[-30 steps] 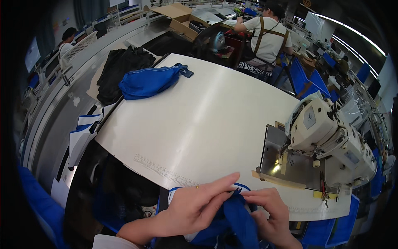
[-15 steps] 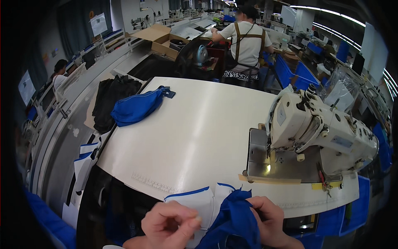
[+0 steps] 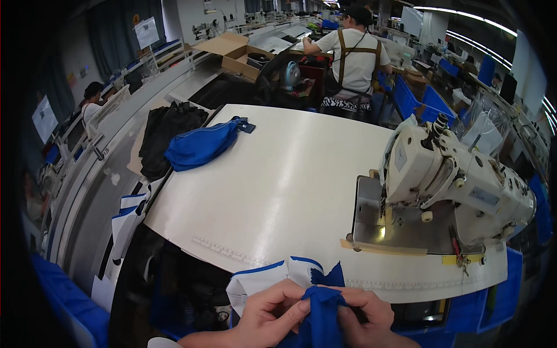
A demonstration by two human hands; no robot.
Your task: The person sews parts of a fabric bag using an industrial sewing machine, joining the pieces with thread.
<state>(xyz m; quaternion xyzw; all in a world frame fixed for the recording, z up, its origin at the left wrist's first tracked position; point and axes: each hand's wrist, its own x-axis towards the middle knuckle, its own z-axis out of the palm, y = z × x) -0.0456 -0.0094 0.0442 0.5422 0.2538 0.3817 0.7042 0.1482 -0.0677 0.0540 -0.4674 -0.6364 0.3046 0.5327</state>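
Note:
A blue fabric piece (image 3: 321,316) with a white, blue-edged part (image 3: 258,282) hangs at the table's near edge. My left hand (image 3: 268,313) pinches the left side of the blue fabric between thumb and fingers. Opposite it, my right hand (image 3: 364,315) grips the same fabric from the right. A blue corner sticks up above the fingers. Parts of the cloth below the hands are hidden. Farther off, at the table's left, lies a blue fabric pouch (image 3: 203,145) with a dark tab.
A white sewing machine (image 3: 458,180) stands on the right of the white table (image 3: 278,191), with small red-handled snips (image 3: 456,243) by its base. Black cloth (image 3: 168,136) is heaped at the left. Beyond the table, a person (image 3: 351,58) sits facing away.
My left hand has moved right and taken hold of the blue fabric beside my right hand. The fabric is now gathered upright between both hands. The view has shifted slightly.

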